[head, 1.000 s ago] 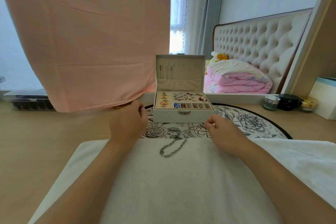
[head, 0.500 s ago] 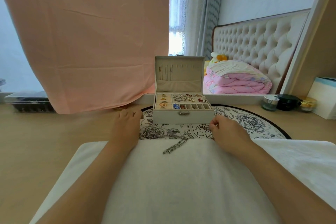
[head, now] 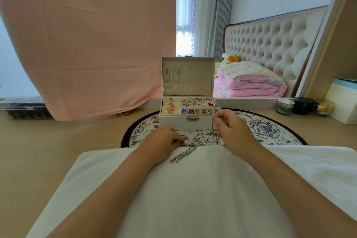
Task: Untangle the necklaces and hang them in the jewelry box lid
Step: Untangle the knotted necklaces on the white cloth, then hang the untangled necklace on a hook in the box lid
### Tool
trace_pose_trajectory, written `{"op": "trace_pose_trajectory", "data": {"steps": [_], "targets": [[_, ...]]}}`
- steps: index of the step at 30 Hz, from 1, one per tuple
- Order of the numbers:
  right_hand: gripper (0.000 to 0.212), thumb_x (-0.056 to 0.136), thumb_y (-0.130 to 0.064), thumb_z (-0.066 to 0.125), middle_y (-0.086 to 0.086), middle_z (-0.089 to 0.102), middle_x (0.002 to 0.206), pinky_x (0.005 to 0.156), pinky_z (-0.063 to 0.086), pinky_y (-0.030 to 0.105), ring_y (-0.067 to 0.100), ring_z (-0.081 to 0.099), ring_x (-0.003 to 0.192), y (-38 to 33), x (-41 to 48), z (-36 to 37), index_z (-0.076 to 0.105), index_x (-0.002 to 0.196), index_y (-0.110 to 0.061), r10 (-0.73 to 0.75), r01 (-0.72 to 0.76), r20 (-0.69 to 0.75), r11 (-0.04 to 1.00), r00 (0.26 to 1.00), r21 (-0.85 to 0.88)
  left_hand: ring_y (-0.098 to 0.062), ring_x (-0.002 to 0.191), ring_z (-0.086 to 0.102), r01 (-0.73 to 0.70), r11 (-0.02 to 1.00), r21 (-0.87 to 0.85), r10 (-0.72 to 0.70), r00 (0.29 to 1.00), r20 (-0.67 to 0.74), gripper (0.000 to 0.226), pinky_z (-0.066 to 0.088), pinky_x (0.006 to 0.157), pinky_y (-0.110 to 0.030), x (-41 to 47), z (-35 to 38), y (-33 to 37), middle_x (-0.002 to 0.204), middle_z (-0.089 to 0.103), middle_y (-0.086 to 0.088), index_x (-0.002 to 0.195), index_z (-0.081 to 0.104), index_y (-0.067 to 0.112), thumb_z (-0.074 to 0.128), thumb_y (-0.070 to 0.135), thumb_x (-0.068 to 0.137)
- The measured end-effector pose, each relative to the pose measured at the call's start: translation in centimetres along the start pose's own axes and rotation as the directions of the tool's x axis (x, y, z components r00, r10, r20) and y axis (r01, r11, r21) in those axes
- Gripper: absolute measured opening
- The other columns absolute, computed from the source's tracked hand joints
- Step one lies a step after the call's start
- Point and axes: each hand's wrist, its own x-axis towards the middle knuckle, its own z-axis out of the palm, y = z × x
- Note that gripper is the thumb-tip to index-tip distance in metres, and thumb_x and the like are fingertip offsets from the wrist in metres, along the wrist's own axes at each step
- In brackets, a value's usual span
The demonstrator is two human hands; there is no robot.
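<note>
Pink cloth hangs left. Daylit window sits centre. Tufted cream headboard stands right, beyond a light wooden tabletop.

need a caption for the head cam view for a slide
Right hand pinches a thin chain upward, left hand holds the chunky chain on a white towel, open jewelry box behind.

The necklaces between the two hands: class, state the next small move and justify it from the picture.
Probably raise the right hand slightly while the left hand pins the tangle: the right hand's thin chain runs down towards the chunky chain on the towel, apparently not yet separated.
</note>
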Motion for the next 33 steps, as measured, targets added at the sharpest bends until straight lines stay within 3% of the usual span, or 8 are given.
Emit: {"op": "trace_pose_trajectory", "data": {"steps": [8,11,13,16,21,25,29,33], "targets": [[0.016,0.102,-0.017,0.049,-0.001,0.064,0.061,0.057,0.044,0.033,0.012,0.055,0.054,0.0,-0.3,0.3,0.059,0.091,-0.021,0.017,-0.041,0.190,0.991,0.982,0.125,-0.017,0.113,0.053,0.245,0.958,0.148,-0.230,0.967,-0.113,0.022,0.043,0.100,-0.035,-0.5,-0.9,-0.8,0.120,0.063,0.003,0.116,0.066,0.024,0.052,0.025,0.100],[0.015,0.102,-0.017,0.049,0.003,0.070,0.069,0.055,0.049,0.028,0.026,0.062,0.061,-0.4,-0.4,0.6,0.060,0.092,-0.021,0.016,-0.047,0.240,0.991,0.971,0.126,-0.005,0.116,0.057,0.123,0.946,-0.299,-0.164,0.980,-0.117,0.030,0.044,0.104,-0.028,-1.1,-1.7,1.3,0.124,0.063,0.013,0.129,0.061,0.026,0.054,0.021,0.101],[0.014,0.102,-0.018,0.051,0.005,0.074,0.076,0.055,0.046,0.021,0.025,0.067,0.067,-0.7,-0.5,0.8,0.060,0.092,-0.021,0.019,-0.049,0.255,0.992,0.967,0.114,0.000,0.110,0.062,0.065,0.798,-0.599,-0.139,0.987,-0.078,0.032,0.049,0.102,-0.028,-1.1,-1.8,3.3,0.120,0.067,0.015,0.130,0.060,0.028,0.058,0.020,0.100],[0.014,0.099,-0.023,0.056,0.003,0.073,0.078,0.061,0.048,0.031,0.023,0.067,0.071,-0.8,-0.6,0.9,0.063,0.087,-0.027,-0.022,0.012,0.227,0.999,0.974,0.044,-0.007,0.104,0.070,0.072,0.602,-0.796,-0.110,0.994,0.007,0.035,0.054,0.097,-0.030,-1.0,-1.6,5.3,0.113,0.074,0.005,0.129,0.061,0.019,0.064,0.011,0.095],[0.015,0.096,-0.027,0.060,-0.008,0.058,0.067,0.060,0.041,0.026,0.006,0.050,0.061,-1.1,-0.6,0.5,0.064,0.082,-0.026,-0.030,0.050,0.165,0.992,0.986,-0.120,-0.010,0.078,0.067,0.201,0.603,-0.772,-0.126,0.980,0.157,0.021,0.055,0.082,-0.027,-0.9,-1.6,6.0,0.088,0.075,0.006,0.113,0.068,0.023,0.066,0.014,0.094],[0.017,0.099,-0.018,0.055,0.003,0.069,0.075,0.071,0.048,0.035,0.013,0.058,0.068,-1.1,-0.4,0.4,0.064,0.084,-0.019,0.029,-0.038,0.199,0.999,0.980,0.037,-0.008,0.062,0.052,0.248,0.592,-0.767,-0.159,0.969,0.190,0.014,0.044,0.061,-0.019,-0.8,-2.3,5.9,0.073,0.065,0.005,0.092,0.072,0.018,0.060,0.010,0.095],[0.016,0.101,-0.009,0.054,0.002,0.055,0.061,0.068,0.053,0.042,0.017,0.054,0.054,-1.1,0.4,0.0,0.062,0.088,-0.009,0.056,-0.141,0.253,0.934,0.966,0.330,-0.014,0.061,0.043,0.312,0.596,-0.740,-0.233,0.949,0.213,0.021,0.040,0.071,-0.030,0.0,-4.5,4.8,0.064,0.047,0.003,0.075,0.068,0.017,0.058,0.018,0.093],[0.016,0.100,-0.011,0.055,-0.010,0.040,0.054,0.047,0.033,0.024,0.010,0.032,0.047,-1.6,1.8,-0.9,0.063,0.087,-0.009,0.049,-0.125,0.240,0.940,0.970,0.316,-0.016,0.068,0.061,0.276,0.588,-0.761,-0.212,0.960,0.184,0.025,0.034,0.091,-0.035,0.7,-7.4,4.1,0.058,0.038,0.002,0.062,0.052,0.018,0.052,0.036,0.079]]}}
